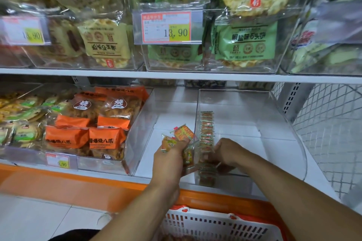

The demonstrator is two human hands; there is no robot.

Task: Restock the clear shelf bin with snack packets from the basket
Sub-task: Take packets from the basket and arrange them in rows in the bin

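The clear shelf bin (pixel 282 123) stands on the lower shelf at the right. A row of small orange snack packets (pixel 206 129) stands on edge along its left wall. My left hand (pixel 170 156) is just outside that wall, shut on a bunch of the same orange and yellow packets (pixel 183 133). My right hand (pixel 225 152) reaches inside the bin at the near end of the row, fingers closed on packets there. The white and orange basket (pixel 215 223) sits below the shelf at the bottom edge; its contents are mostly hidden.
Left of the bin is an empty gap (pixel 168 107), then a clear bin of orange snack bags (pixel 94 123). The upper shelf holds bins of green and yellow cracker bags (pixel 244 43) with price tags (pixel 166 27). A white wire mesh panel (pixel 329 123) closes the right side.
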